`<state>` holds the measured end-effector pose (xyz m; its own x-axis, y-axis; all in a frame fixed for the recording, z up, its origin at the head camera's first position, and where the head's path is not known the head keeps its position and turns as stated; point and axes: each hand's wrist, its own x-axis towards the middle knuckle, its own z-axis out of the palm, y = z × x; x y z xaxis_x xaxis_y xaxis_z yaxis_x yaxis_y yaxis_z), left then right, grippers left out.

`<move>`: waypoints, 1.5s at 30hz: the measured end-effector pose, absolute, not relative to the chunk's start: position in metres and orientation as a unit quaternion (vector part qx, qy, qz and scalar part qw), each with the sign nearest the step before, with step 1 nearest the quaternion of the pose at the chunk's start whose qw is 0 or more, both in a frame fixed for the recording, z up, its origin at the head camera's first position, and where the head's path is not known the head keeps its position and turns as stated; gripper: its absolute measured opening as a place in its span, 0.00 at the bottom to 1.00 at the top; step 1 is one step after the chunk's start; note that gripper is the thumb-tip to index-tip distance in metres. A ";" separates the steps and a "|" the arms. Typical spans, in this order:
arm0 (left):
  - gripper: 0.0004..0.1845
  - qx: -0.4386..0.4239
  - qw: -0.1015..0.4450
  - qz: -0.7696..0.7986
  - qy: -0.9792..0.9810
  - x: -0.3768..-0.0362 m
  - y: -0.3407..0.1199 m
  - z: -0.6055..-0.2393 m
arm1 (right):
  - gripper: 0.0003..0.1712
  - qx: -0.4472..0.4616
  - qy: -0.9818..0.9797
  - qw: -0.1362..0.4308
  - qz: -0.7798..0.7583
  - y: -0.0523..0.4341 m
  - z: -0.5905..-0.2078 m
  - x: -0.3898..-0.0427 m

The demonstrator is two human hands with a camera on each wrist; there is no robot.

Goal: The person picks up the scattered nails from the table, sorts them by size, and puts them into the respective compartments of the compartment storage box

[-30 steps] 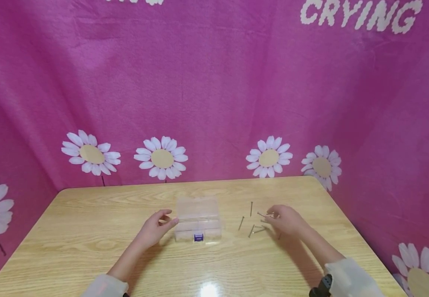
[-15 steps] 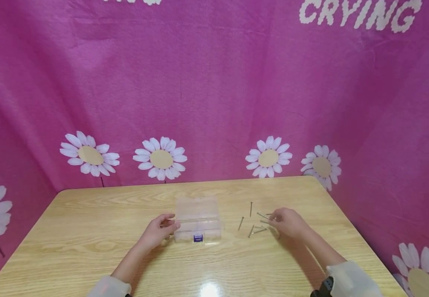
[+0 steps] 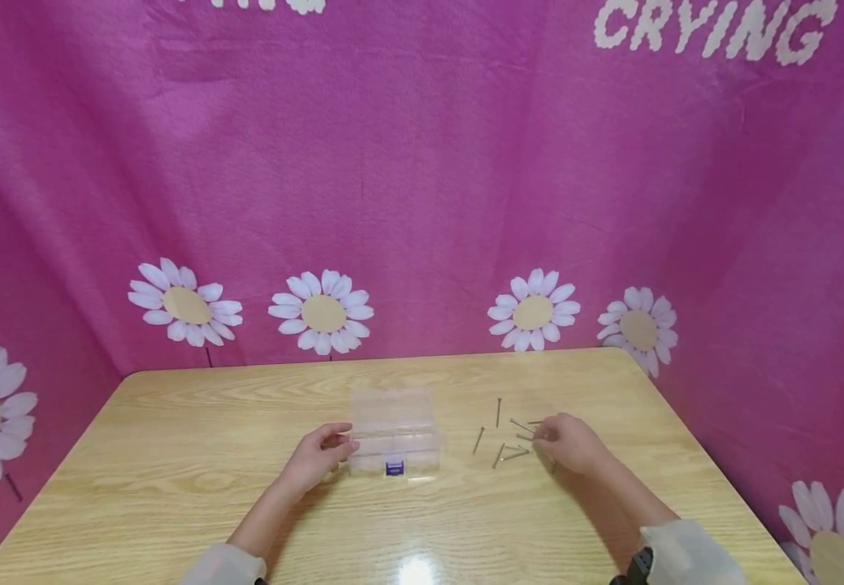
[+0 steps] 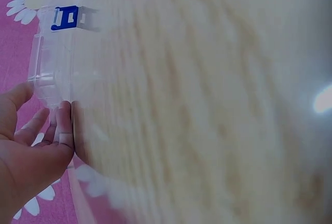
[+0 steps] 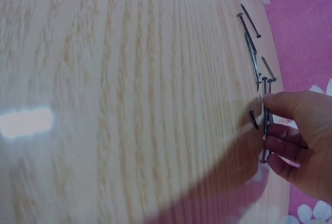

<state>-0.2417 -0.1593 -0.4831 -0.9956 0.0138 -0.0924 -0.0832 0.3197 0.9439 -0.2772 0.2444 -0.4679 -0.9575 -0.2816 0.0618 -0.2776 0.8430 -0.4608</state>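
Observation:
A clear plastic box [image 3: 370, 463] with a blue latch [image 3: 395, 469] stands on the table, its see-through lid [image 3: 392, 409] laid back. My left hand [image 3: 312, 460] is at the box's left end, fingertips right at its wall and the fingers loosely bent. Right of the box lie several loose metal nails [image 3: 478, 440]. Among them, my right hand [image 3: 571, 444] reaches down with thumb and fingertips together at one nail [image 5: 265, 86], pinching it near the tabletop. The index fingertip is mostly hidden behind the thumb in the right wrist view.
The wooden table [image 3: 173, 455] ends at a straight far edge. A pink curtain with daisies [image 3: 422, 187] hangs behind it and along both sides. Light glares off the tabletop [image 3: 416, 569] near the front.
The right hand has lowered slightly among the nails, its thumb and fingers drawing closer together. The left hand's fingers have come nearer to the box's left end.

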 end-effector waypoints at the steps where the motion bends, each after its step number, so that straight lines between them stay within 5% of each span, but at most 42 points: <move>1: 0.23 -0.022 0.041 0.586 0.809 -0.241 -0.159 -0.483 | 0.05 -0.144 0.961 0.004 -0.238 0.244 -0.468 -0.277; 13: 0.21 -0.011 0.006 0.556 0.831 -0.242 -0.155 -0.487 | 0.04 -0.128 0.964 -0.001 -0.232 0.241 -0.471 -0.280; 45: 0.23 -0.007 0.016 0.541 0.841 -0.238 -0.154 -0.485 | 0.05 -0.122 0.951 -0.003 -0.284 0.243 -0.477 -0.284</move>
<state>-0.2379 -0.1544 -0.4846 -0.9994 0.0054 -0.0355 -0.0300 0.4155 0.9091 -0.2844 0.2435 -0.4766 -0.9703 -0.2299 0.0758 -0.2338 0.8092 -0.5390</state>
